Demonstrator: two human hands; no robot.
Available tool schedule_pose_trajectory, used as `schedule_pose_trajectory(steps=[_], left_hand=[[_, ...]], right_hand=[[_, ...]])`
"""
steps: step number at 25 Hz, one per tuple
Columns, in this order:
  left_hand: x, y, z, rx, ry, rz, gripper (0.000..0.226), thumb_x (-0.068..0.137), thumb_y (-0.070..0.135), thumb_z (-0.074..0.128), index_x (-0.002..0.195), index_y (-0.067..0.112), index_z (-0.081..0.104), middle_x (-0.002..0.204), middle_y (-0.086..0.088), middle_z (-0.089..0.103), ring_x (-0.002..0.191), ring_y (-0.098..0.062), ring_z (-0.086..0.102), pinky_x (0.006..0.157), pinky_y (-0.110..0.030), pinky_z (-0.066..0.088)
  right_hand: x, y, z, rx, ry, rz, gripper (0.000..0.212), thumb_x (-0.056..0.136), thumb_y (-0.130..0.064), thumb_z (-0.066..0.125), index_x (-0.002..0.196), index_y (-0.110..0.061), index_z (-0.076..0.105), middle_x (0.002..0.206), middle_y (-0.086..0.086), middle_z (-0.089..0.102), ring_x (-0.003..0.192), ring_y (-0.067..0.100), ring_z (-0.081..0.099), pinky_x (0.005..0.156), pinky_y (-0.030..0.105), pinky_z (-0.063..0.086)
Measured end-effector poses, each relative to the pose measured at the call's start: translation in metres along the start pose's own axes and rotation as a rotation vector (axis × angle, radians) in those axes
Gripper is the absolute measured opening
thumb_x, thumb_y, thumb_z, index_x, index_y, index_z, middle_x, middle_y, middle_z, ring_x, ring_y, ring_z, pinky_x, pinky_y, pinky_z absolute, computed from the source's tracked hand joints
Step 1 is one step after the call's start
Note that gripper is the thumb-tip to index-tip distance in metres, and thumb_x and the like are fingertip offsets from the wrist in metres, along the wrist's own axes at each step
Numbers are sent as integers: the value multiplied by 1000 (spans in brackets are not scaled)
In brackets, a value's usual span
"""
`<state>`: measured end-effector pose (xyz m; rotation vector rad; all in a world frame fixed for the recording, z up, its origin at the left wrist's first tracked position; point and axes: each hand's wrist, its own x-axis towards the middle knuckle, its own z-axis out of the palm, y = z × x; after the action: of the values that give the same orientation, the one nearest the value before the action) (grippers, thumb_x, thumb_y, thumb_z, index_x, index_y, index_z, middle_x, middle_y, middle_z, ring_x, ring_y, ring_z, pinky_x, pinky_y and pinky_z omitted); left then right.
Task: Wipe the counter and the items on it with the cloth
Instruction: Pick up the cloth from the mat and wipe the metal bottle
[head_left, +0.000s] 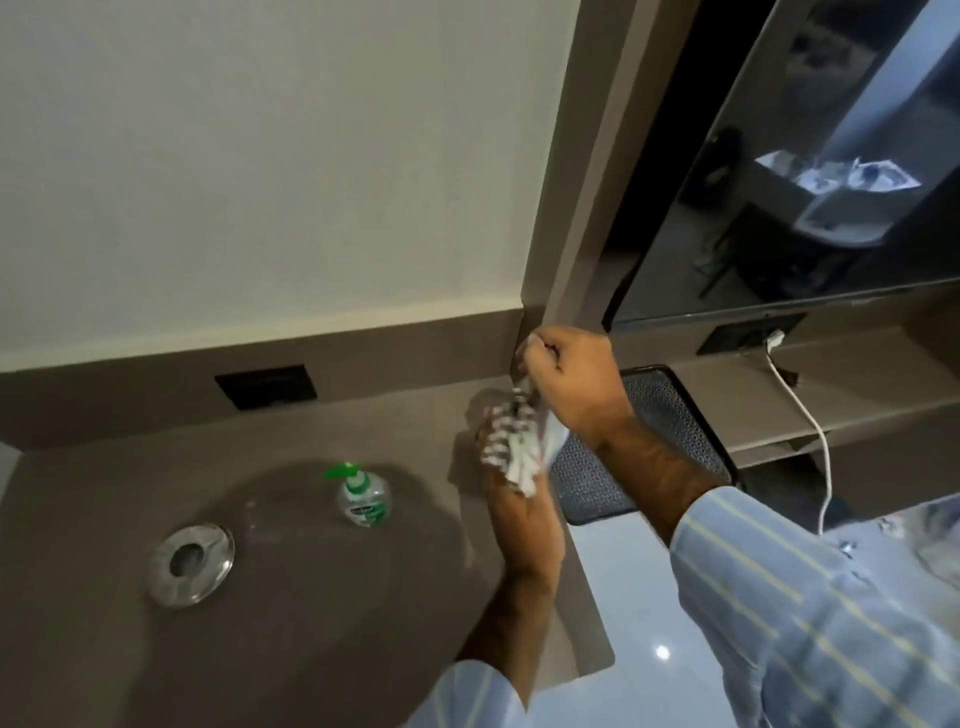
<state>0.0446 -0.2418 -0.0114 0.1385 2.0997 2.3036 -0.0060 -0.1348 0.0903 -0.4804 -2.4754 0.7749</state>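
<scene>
Above counter (322, 597) corner, left hand (511, 499) and right hand (566, 384) both grasp cloth (514, 447) — soap bottle (361, 493), glass ashtray (189, 564) likely unwiped; task seemingly early.

A: where's the open space on that counter (291, 623)?

B: mostly the front left. The soap bottle (362, 493) stands mid-counter, the glass ashtray (190, 564) sits left of it and apart, leaving a lane between them.

A: and on the right?

B: tight. Both hands are up by the corner pillar (571, 208), with the dark mesh tray (649, 441) just beyond.
</scene>
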Motion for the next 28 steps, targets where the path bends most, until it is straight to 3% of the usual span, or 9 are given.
schedule_pose_trajectory(steps=[4, 7, 9, 11, 14, 18, 22, 25, 28], left_hand=[[19, -2, 15, -237, 127, -163, 33, 99, 27, 59, 131, 32, 64, 139, 3, 62, 130, -6, 59, 105, -14, 42], [1, 1, 34, -303, 158, -163, 46, 97, 33, 61, 139, 12, 58, 143, -6, 60, 134, -20, 57, 110, -24, 43], [-1, -16, 30, -253, 265, -261, 36, 100, 16, 59, 133, 3, 60, 131, -7, 63, 127, -33, 60, 98, -7, 42], [0, -24, 27, -279, 364, -319, 31, 101, 23, 59, 130, 16, 65, 124, 3, 67, 126, -30, 62, 91, -4, 42], [-12, -10, 39, -306, 205, -201, 50, 98, 44, 59, 141, 19, 56, 145, 0, 59, 137, -18, 55, 113, -26, 42], [-11, -35, 29, -128, 214, -243, 43, 101, 15, 55, 143, 7, 51, 150, -15, 52, 140, -33, 49, 119, -48, 35], [-8, -30, 32, 51, 55, 157, 53, 103, 29, 50, 153, 12, 38, 160, -3, 40, 148, -22, 39, 122, -44, 33], [-9, -49, 18, 195, 2, 89, 53, 100, 4, 53, 150, 0, 40, 160, -6, 35, 148, -32, 38, 119, -58, 32], [-12, -61, -4, 273, -59, 169, 57, 103, 22, 48, 157, 11, 32, 166, -1, 27, 152, -31, 30, 119, -61, 31]], right_hand=[[-6, -5, 4, 90, 58, 65, 39, 96, -29, 48, 82, -3, 74, 78, 12, 75, 78, 29, 72, 75, 45, 58], [-6, -4, 7, 149, 108, 92, 43, 93, -33, 47, 82, -3, 75, 80, 12, 76, 79, 29, 73, 76, 47, 59], [-7, -5, 11, 180, 113, 97, 44, 92, -34, 47, 83, -1, 75, 80, 13, 76, 78, 32, 74, 76, 51, 60], [-13, -11, 15, 190, 120, 102, 42, 92, -33, 48, 84, -2, 75, 79, 12, 76, 77, 32, 74, 75, 51, 61], [-7, -7, 13, 191, 155, 162, 40, 92, -31, 50, 83, 0, 73, 77, 16, 75, 78, 35, 74, 75, 51, 60], [-8, -10, 10, 163, 137, 179, 39, 94, -27, 50, 82, 3, 71, 77, 21, 74, 79, 39, 73, 75, 51, 59], [-7, -7, 12, 147, 135, 194, 43, 92, -35, 47, 82, 0, 71, 77, 19, 75, 79, 37, 73, 74, 50, 60], [-6, -8, 11, 160, 114, 215, 48, 91, -39, 44, 82, 0, 70, 79, 20, 75, 81, 37, 73, 76, 52, 60], [-7, -9, 12, 154, 124, 195, 47, 91, -39, 43, 81, 0, 68, 80, 20, 75, 81, 38, 74, 75, 53, 60]])
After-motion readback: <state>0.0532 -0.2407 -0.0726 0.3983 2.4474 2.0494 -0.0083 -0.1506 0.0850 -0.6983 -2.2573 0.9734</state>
